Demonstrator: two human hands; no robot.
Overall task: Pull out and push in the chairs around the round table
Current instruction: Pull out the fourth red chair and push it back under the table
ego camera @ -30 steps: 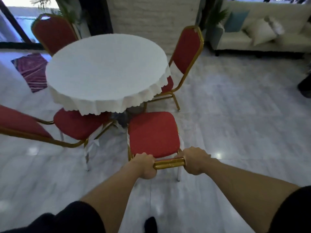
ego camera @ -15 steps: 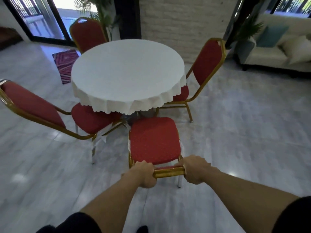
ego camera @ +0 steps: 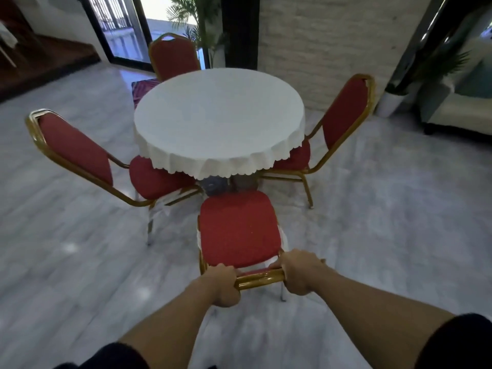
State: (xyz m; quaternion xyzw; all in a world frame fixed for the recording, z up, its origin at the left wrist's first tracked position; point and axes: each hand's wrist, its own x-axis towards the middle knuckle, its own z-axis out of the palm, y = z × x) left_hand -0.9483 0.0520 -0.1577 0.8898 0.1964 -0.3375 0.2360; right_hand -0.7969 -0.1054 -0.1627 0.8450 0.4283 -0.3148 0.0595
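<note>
A round table point(ego camera: 218, 123) under a white cloth stands in the middle. Right in front of me is a red chair with a gold frame point(ego camera: 239, 227), its seat fully outside the cloth's edge. My left hand point(ego camera: 225, 284) and my right hand point(ego camera: 299, 271) both grip the gold top bar of its back. Three more red chairs ring the table: the left chair point(ego camera: 77, 150), the far chair point(ego camera: 174, 55) and the right chair point(ego camera: 346, 113). The left and right chairs have their seats partly under the cloth.
The floor is pale glossy marble. A white brick pillar point(ego camera: 332, 41) rises behind the table. A purple rug point(ego camera: 142, 87) lies past the table's left. A potted plant point(ego camera: 394, 99) and a pale sofa point(ego camera: 458, 113) stand at the far right. Glass doors point(ego camera: 119, 27) are at the back left.
The camera has swung left and risen, so the table now sits centred. The near chair's seat shows a slightly wider gap from the cloth. Both hands keep their grip on the back bar.
</note>
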